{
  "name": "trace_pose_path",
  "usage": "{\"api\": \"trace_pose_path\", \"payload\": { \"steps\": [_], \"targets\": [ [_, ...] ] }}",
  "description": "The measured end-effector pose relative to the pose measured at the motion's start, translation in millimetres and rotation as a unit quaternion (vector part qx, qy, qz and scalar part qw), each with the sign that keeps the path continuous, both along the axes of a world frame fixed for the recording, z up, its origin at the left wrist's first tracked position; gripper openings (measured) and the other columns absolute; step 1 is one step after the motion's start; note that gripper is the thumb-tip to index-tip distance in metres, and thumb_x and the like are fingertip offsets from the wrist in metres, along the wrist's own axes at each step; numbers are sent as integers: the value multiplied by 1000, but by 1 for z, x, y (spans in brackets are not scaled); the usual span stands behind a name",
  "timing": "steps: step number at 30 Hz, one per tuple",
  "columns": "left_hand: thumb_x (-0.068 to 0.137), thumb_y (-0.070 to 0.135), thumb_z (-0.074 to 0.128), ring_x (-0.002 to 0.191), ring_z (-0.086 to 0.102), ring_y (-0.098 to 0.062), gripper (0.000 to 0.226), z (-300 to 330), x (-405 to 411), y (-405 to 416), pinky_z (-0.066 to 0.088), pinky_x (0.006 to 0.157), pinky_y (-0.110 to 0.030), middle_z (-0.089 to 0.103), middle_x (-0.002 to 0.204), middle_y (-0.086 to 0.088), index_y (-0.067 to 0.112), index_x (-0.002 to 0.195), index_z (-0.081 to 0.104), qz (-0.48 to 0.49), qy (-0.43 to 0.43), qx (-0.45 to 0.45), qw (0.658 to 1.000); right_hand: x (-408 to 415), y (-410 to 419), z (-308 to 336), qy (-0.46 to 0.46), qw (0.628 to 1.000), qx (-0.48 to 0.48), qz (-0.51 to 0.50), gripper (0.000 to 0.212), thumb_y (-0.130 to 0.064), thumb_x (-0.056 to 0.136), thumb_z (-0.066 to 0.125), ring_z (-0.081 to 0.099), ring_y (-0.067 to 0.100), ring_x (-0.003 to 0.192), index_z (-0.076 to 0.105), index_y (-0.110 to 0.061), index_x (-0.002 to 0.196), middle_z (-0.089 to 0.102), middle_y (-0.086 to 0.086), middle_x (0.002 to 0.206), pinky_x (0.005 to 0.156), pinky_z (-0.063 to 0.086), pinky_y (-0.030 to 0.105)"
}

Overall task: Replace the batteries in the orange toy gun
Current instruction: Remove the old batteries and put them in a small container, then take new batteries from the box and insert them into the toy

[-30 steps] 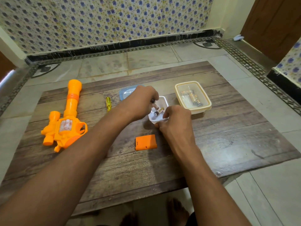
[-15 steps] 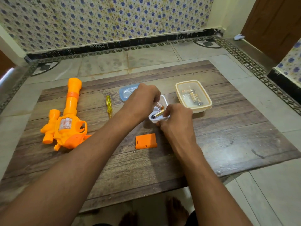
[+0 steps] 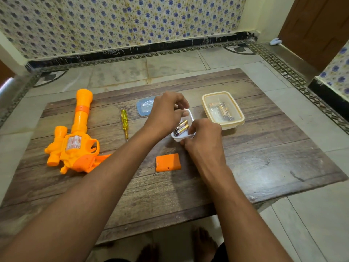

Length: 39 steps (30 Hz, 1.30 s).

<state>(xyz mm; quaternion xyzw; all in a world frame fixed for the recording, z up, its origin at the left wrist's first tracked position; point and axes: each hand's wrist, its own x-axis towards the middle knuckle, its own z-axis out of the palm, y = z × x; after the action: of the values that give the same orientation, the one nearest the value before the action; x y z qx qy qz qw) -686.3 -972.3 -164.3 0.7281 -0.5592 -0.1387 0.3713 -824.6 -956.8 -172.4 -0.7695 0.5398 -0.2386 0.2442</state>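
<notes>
Toy gun (image 3: 75, 140), orange plastic, lying flat at the left of the wooden table (image 3: 264, 157), barrel toward the top of the frame, apart from both hands. Screwdriver (image 3: 124, 122), yellow translucent handle, just right of the gun, tip toward the lower edge. Blue lid (image 3: 144, 108), clear centre, above centre, partly hidden behind the left hand. Left hand (image 3: 166, 114), centre of frame, fingers curled over the far rim of the small white tray (image 3: 189, 118); whether the fingertips pinch anything cannot be told. Battery cover (image 3: 168, 162), orange rectangle, flat on the table below the tray. Batteries (image 3: 181, 128), two, gold and black, lying side by side inside the white tray. Right hand (image 3: 204, 142), just right of centre, grasping the tray's near right corner. Lidded container (image 3: 222, 110), cream rim, clear lid, right of the tray, more batteries dimly visible inside.
</notes>
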Motion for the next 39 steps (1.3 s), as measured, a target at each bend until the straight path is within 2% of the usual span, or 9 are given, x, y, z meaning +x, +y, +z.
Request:
{"api": "trace_pose_path", "payload": {
  "steps": [3,7,12,17,21,26,30,32,39],
  "targets": [
    [76,-5,81,81,71,-16,24,-9,-6,-2,61,78,-34,70,91,-6,9,94,75,-13,-14,-14,1000,1,-2,-4,5,1000,-5,-4,12,-7,84,80,67,25,86,75,-5,94,72,11,95,70,51,30],
    [71,-7,83,83,68,-17,30,-15,-5,-3,60,78,-35,64,94,-6,9,94,74,-27,-35,-20,999,1,-3,-7,-2,1000,-1,-6,19,-6,85,79,69,24,92,75,-7,103,73,11,102,72,47,25],
    [74,-8,79,87,65,-16,27,-16,1,2,59,79,-31,66,95,-7,6,96,75,-26,-60,-40,997,2,-4,-9,-9,1000,-8,-10,19,-8,83,80,62,18,82,75,-9,101,73,9,99,69,41,23],
    [85,5,76,83,58,-14,8,-15,12,3,37,66,-16,58,96,-2,10,91,78,41,-90,-5,995,2,-3,-8,-10,1000,-5,-8,22,-9,81,80,68,23,90,75,-8,102,73,11,102,70,43,23],
    [89,15,76,82,64,-21,7,-16,16,4,48,70,-31,67,91,-7,10,89,81,41,-137,51,988,2,-3,-7,-13,1000,-8,-3,18,-10,82,80,58,16,78,75,-7,99,73,9,97,67,40,21],
    [85,26,82,93,57,-21,11,-20,7,6,46,74,-34,55,98,-5,15,83,79,29,-142,65,987,2,-2,-6,-18,1000,-5,5,17,-10,83,80,55,15,75,76,-7,99,72,9,94,59,35,18],
    [83,16,78,88,65,-18,1,-17,12,4,51,75,-30,69,96,-6,16,83,78,59,-116,34,991,1,-2,-6,-23,1000,-2,4,17,-9,82,81,57,18,76,76,-6,98,73,9,96,57,34,16],
    [84,9,73,86,64,-18,8,-16,19,5,50,75,-30,70,98,-5,16,85,77,93,-107,14,990,1,-2,-7,-28,1000,-4,0,16,-8,81,80,65,22,82,76,-7,96,73,10,96,64,40,21],
    [87,-1,66,111,58,-33,25,-28,57,16,49,89,-39,61,118,-13,12,108,73,168,-149,56,973,2,-5,-10,-23,999,-22,1,14,-5,74,81,61,19,79,74,-10,85,66,6,92,67,36,20]
  ]
}}
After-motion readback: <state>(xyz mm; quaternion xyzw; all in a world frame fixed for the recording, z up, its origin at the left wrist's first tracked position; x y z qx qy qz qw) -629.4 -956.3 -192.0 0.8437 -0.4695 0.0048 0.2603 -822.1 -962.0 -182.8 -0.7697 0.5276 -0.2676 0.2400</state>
